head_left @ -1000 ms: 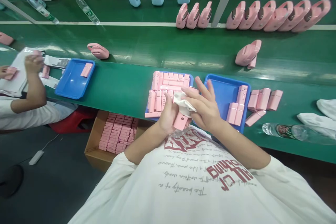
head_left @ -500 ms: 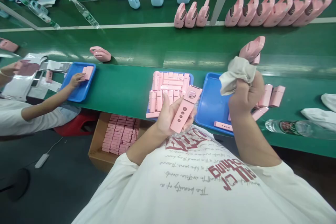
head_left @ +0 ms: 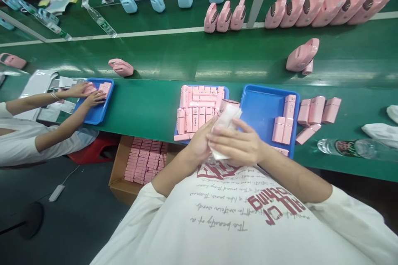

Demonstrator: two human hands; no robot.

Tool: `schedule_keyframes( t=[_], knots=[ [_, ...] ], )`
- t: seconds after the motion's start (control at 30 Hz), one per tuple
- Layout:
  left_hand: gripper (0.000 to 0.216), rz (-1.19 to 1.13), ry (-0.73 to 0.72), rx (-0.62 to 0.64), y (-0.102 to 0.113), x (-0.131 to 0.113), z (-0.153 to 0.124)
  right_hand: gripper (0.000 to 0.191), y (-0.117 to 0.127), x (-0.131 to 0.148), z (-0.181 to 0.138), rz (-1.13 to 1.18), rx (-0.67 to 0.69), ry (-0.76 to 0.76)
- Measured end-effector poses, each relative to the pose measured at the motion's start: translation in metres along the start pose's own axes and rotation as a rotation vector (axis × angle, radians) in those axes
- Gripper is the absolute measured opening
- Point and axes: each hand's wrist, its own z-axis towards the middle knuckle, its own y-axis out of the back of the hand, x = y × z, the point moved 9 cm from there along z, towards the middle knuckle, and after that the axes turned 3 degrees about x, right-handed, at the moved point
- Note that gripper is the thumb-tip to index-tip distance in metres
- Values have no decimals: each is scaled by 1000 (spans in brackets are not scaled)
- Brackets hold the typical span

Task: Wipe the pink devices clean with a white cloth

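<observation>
So, head cam, the only view here: the left hand is curled around a pink piece, right in front of the shirt. The right hand is closed over it with a white cloth bunched in between, so most of the piece is hidden and only its far end pokes out. Looks like a wipe-down in progress to me.

How far along? Hard to call. The left blue tray is pretty much packed with pink pieces, while the right blue tray has just a handful along its right side and lots of bare blue. A few loose pieces sit on the desk just beside it, and there's a cardboard box full of similar ones down by the left. I honestly can't tell which lot is finished, but the one in hand doesn't look done yet.

Writing-wise: the shirt has script where I can make out "The beauty of a", plus "ALL OF" in big red letters. The clear bottle has a dark label, too blurry to read. No brand legible on the pieces either.
</observation>
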Motion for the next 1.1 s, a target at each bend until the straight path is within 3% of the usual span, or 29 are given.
schedule_keyframes(
  t=[0.03,0.1,0.2,0.23,0.3,0.37,0.47,0.57,0.67,0.73,0.8,0.83,0.97,1.03,1.1],
  knots=[
    [30,29,-14,15,0,-1,1,29,5,-13,-3,-10,-41,-58],
    [31,57,-9,71,-1,1,1,35,25,-57,-15,20,-228,-360],
    [37,46,45,190,-8,8,0,34,52,-115,-60,230,-691,-834],
    [39,31,37,209,-10,7,-1,30,53,-123,-72,310,-813,-912],
    [44,6,33,217,-12,5,-1,21,47,-127,-84,432,-912,-974],
    [50,-9,38,197,-13,5,0,18,38,-120,-84,458,-846,-1015],
    [53,4,54,137,-11,6,3,28,20,-93,-66,388,-532,-970],
    [48,69,13,25,-1,5,7,40,5,-47,-33,236,-215,-657],
    [39,105,-83,-138,18,-3,9,42,-3,-7,-16,132,-73,-343],
    [48,98,-75,-135,22,-2,10,42,-11,3,-15,134,12,-227],
    [62,130,-48,-19,17,1,12,42,-12,-11,-21,151,10,-265],
    [66,154,-47,44,13,1,12,41,-7,-28,-27,154,-44,-374],
    [58,137,-57,135,6,1,12,30,25,-97,-83,221,-517,-987],
    [54,72,-59,112,6,-1,12,25,33,-102,-95,253,-640,-1075],
    [55,16,-25,82,5,0,14,27,33,-93,-82,241,-538,-1025]
  ],
)
